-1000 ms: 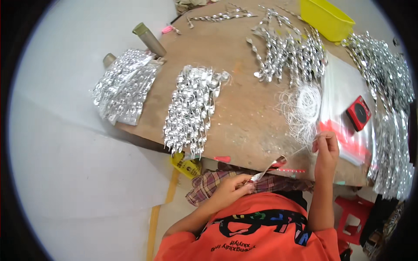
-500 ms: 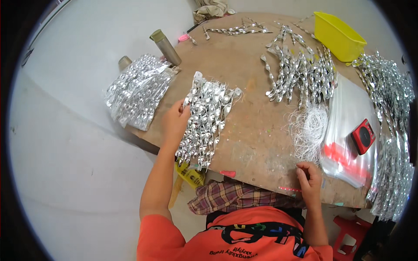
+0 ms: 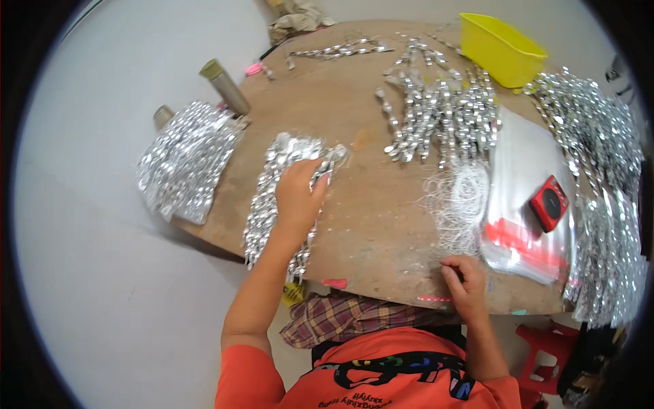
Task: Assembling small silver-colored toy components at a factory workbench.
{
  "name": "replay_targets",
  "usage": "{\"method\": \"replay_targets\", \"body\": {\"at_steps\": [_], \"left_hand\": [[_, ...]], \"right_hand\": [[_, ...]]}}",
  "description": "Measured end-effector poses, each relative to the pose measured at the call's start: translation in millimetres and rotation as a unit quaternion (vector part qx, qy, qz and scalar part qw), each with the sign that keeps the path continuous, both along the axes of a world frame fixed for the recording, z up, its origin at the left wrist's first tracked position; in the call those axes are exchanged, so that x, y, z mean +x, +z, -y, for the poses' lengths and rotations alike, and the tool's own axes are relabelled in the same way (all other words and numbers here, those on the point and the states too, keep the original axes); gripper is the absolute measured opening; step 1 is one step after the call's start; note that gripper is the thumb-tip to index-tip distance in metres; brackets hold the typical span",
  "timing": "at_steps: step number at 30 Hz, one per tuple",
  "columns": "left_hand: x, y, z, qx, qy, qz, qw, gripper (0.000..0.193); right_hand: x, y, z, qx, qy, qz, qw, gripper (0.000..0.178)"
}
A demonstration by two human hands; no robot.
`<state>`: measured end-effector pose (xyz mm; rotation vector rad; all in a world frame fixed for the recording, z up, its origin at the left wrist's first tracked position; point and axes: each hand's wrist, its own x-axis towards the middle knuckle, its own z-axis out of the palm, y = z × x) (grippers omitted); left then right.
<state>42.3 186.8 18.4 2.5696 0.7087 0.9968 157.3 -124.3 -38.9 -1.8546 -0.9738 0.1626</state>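
My left hand lies across the upper part of a bundle of twisted silver foil strips on the left of the table. Its fingers rest flat on the strips, with the thumb apart. My right hand sits at the table's front edge with fingers curled in and thumb against them. What it holds, if anything, is hidden. Just beyond it lies a loose heap of white strings, joined to a second bunch of silver twisted strips.
A wrapped silver bundle and a flask stand at the left edge. Clear plastic bags carry a red device. A yellow bin and more silver strips are at right. A checked cloth hangs below.
My left hand has moved from the bundle's left side onto its top and loosened from the edge. The view has shifted slightly; my right hand keeps its place at the table edge.
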Motion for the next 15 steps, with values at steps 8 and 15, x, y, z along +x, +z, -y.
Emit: {"method": "replay_targets", "body": {"at_steps": [8,15], "left_hand": [[148.9,-53.0,7.0,-0.012,-0.077,-0.015,0.997,0.03],[209.6,-77.3,-24.2,-0.23,0.062,-0.056,0.97,0.045]], "right_hand": [[1.3,-0.3,-0.2,-0.006,0.01,0.013,1.0,0.012],[7.0,-4.5,1.6,0.004,0.04,0.017,0.999,0.012]]}}
